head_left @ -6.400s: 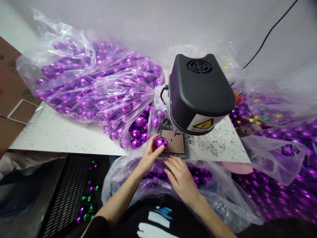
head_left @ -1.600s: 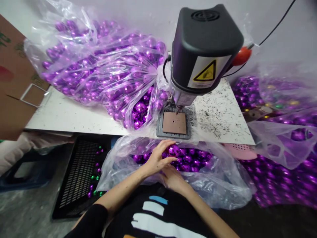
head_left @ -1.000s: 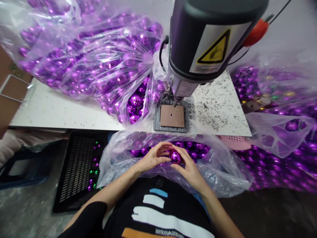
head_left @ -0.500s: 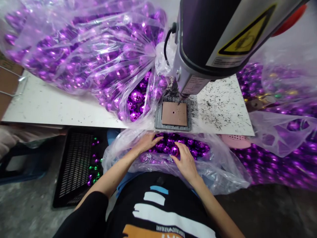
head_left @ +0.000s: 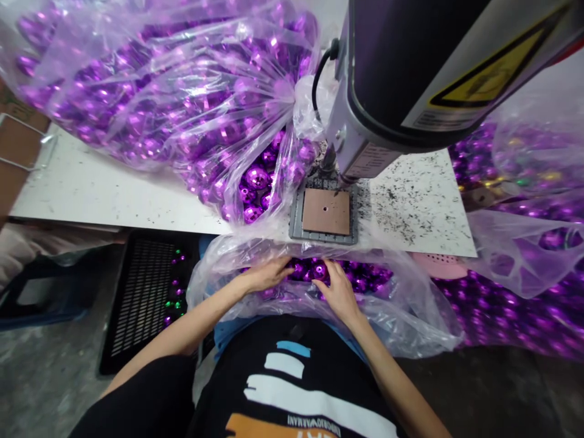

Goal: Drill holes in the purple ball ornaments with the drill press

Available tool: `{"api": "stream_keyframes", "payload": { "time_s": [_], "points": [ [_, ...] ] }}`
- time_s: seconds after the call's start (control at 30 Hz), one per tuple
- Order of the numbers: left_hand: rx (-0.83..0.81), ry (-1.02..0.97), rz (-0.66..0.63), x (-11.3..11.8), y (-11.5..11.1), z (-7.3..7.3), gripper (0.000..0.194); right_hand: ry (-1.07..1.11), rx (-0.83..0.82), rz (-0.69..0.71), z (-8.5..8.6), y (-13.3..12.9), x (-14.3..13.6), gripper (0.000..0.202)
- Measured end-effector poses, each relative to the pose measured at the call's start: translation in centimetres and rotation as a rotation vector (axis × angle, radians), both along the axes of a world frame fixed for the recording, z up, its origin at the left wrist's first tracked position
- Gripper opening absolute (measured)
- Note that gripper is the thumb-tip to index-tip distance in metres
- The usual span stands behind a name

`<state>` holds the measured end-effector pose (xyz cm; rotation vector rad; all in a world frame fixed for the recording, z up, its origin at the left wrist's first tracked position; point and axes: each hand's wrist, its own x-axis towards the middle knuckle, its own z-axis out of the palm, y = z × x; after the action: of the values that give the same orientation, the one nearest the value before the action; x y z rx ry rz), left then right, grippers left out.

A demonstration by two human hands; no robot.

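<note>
In the head view, my right hand (head_left: 338, 291) curves its thumb and fingers around a shiny purple faceted ball (head_left: 319, 270) that has a small hole facing up. My left hand (head_left: 268, 275) dips into the same open clear plastic bag (head_left: 406, 310), its fingers bent and close together. Whatever the left fingertips grip, if anything, is hidden among the balls. More purple balls (head_left: 367, 274) fill the bag, which lies across my lap below the table edge.
Over the white table (head_left: 420, 207) hangs a machine head (head_left: 392, 73) with a warning label. Below it, a brown square plate (head_left: 326, 211) with a hole sits on a grey base. A large bag of purple balls (head_left: 150, 91) lies left; a black crate (head_left: 141, 292) stands lower left.
My left hand has shifted slightly left and down. My right hand has moved a little, with a purple ball at its fingertips, hole now facing up. The whole view has shifted slightly.
</note>
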<state>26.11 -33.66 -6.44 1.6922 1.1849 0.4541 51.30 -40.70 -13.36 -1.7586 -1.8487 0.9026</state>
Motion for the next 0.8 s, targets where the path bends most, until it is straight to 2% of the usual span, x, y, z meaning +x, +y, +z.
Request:
{"api": "stream_keyframes", "payload": {
  "time_s": [0.1,0.17,0.23,0.3,0.43,0.57,0.63,0.7,0.8],
  "points": [
    [-0.087,-0.069,-0.221,-1.2,-1.5,2.6,0.042,0.016,-0.007,-0.008,-0.2,0.1,0.0,0.063],
    [-0.024,-0.095,-0.173,-2.2,-2.0,3.7,0.042,0.024,-0.010,-0.017,-0.3,0.2,0.0,0.063],
    [0.128,-0.073,0.002,-3.1,-2.1,3.5,0.046,0.029,-0.012,-0.031,-0.2,0.3,0.0,0.064],
    [0.226,-0.036,0.120,-3.5,-1.8,2.0,0.052,0.034,-0.013,-0.046,0.1,0.2,0.1,0.066],
    [0.224,-0.016,0.248,-2.8,-1.7,-2.9,0.048,0.062,0.007,-0.091,1.4,-0.2,0.7,0.064],
    [0.252,0.021,0.348,-2.2,-3.7,-6.8,0.046,0.107,0.034,-0.146,2.9,-0.4,1.5,0.046],
    [0.195,0.032,0.382,-2.4,-4.7,-8.0,0.048,0.127,0.051,-0.170,3.2,-0.3,2.0,0.041],
    [0.083,0.045,0.421,-2.6,-4.6,-8.6,0.047,0.148,0.067,-0.182,2.9,0.3,2.4,0.041],
    [-0.068,0.027,0.461,-2.3,-2.0,-8.7,0.044,0.173,0.061,-0.185,1.2,2.3,3.0,0.044]
  ]
}}
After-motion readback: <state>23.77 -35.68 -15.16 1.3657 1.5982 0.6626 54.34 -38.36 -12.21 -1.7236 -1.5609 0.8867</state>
